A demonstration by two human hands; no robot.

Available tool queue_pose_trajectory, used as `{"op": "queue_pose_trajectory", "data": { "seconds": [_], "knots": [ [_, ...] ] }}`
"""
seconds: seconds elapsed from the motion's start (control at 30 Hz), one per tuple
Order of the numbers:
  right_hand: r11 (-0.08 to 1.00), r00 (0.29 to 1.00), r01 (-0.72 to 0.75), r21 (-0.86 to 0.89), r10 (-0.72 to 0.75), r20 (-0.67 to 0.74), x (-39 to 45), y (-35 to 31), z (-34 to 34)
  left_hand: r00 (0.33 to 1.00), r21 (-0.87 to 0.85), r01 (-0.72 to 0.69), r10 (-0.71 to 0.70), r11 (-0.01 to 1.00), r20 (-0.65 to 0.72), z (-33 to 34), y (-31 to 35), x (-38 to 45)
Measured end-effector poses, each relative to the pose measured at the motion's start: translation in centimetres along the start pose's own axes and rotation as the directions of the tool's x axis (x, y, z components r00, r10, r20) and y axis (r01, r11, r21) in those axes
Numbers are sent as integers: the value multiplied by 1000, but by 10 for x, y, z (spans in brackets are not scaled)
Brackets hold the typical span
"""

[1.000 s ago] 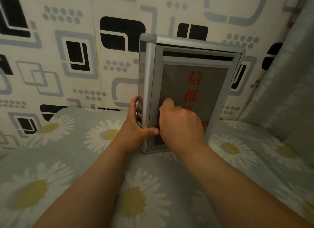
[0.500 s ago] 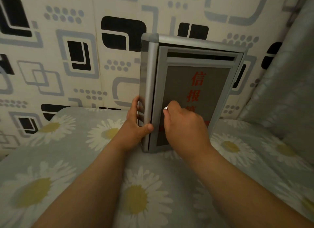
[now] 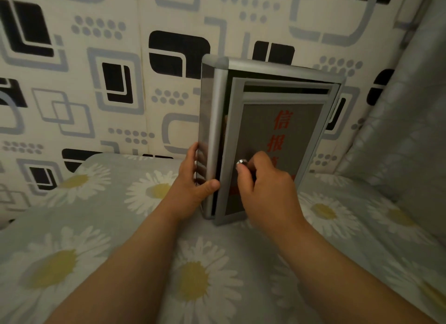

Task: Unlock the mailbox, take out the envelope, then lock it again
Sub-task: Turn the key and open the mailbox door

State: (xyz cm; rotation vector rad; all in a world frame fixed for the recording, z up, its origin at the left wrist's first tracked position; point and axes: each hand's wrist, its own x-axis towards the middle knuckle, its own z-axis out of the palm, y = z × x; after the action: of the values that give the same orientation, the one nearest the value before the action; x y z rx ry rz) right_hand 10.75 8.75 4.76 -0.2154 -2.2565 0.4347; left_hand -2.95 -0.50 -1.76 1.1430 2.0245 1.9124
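Observation:
A grey metal mailbox with red characters on its dark front panel stands upright on the bed, against the patterned wall. Its door stands slightly ajar at the left edge, with a dark gap showing. My left hand grips the mailbox's left side, thumb on the front post. My right hand pinches a small shiny metal key or knob at the door's lock. No envelope is visible; the inside is hidden.
The mailbox rests on a grey bedsheet printed with daisies. A padded wall with black and grey squares rises behind. A grey cushion or curtain closes off the right side.
The door's left edge has swung out a little from the frame. My right hand drew back toward me with the metal piece at the lock; my left thumb shifted onto the post.

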Motion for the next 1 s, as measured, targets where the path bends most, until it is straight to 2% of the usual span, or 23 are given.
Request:
{"op": "queue_pose_trajectory", "data": {
  "seconds": [0.27,0.4,0.47,0.63,0.73,0.83,1.0],
  "knots": [
    [999,999,-42,30,41,32,-4,2,-7,984,127,-36,58,991,-171,10,4,-8],
    [996,996,-78,52,76,51,-7,3,-12,934,278,-77,167,958,-316,29,17,-10],
    [994,995,-85,65,81,61,-9,4,-16,904,336,-55,190,940,-383,37,24,-11],
    [995,996,-53,81,47,73,-17,12,-28,849,443,-53,274,895,-452,47,37,-12],
    [995,996,-46,90,39,76,-20,17,-34,810,509,24,282,861,-515,49,41,-8],
    [992,995,-56,109,47,85,-24,22,-40,754,487,137,228,862,-616,53,44,-4],
    [984,994,-73,160,59,89,-33,31,-51,728,467,152,222,871,-649,61,51,-4]
  ]
}}
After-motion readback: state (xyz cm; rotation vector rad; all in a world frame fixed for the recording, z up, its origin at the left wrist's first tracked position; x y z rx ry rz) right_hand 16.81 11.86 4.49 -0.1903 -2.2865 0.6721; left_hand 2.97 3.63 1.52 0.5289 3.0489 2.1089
